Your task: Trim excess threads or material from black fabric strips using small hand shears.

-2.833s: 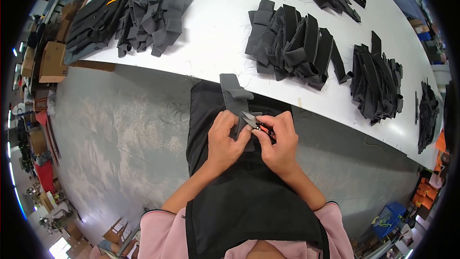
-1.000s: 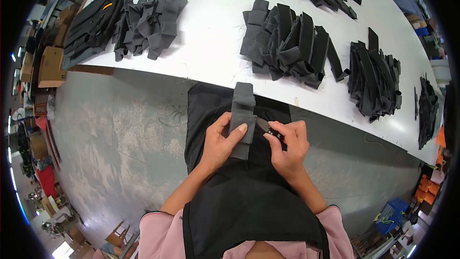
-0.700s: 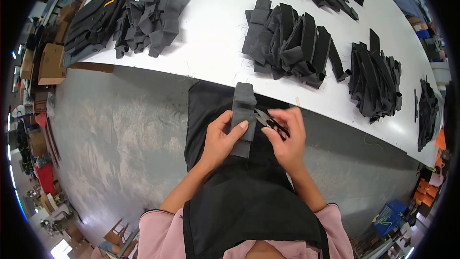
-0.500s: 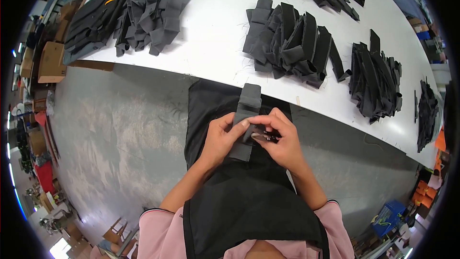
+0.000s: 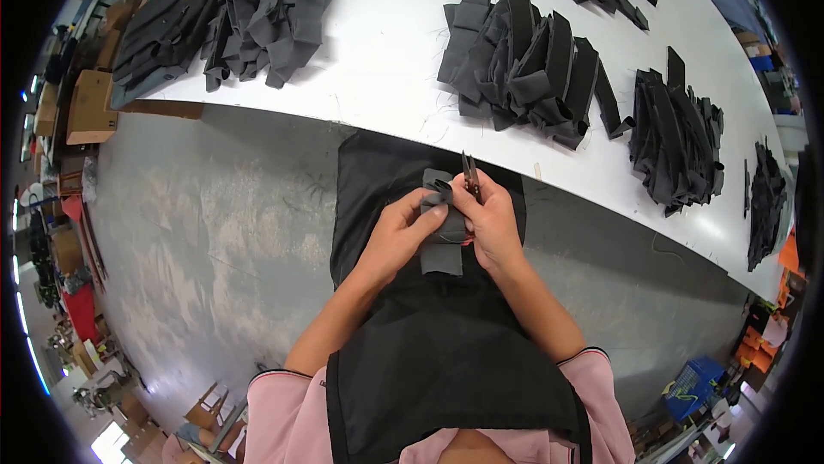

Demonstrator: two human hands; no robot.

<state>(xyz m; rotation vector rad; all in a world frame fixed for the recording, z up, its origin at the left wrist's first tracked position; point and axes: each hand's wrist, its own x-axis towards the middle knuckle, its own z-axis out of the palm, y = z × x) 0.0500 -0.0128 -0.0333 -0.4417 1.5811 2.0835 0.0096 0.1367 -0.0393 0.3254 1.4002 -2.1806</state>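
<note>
Pinching a folded dark grey fabric strip (image 5: 443, 260) in the fingers of the left hand (image 5: 396, 236), over a black apron (image 5: 446, 352). Grasping small snips (image 5: 471, 176) in the fingers of the right hand (image 5: 494, 224), close against the strip's right edge, with blades pointed away from the body. Facing piles of dark strips (image 5: 524, 65) on the white worktop (image 5: 386, 52).

Grey strip (image 5: 442, 260): matt cloth. Snips (image 5: 471, 179): metal blades, dull sheen. Apron (image 5: 455, 369): smooth fabric, faint sheen. Surface (image 5: 390, 43) at 12 o'clock: smooth, glossy. Floor (image 5: 215, 215): patchy, dull. Box (image 5: 92, 108) at 10 o'clock: matt cardboard. Crate (image 5: 693, 391) at 4 o'clock: plastic.
</note>
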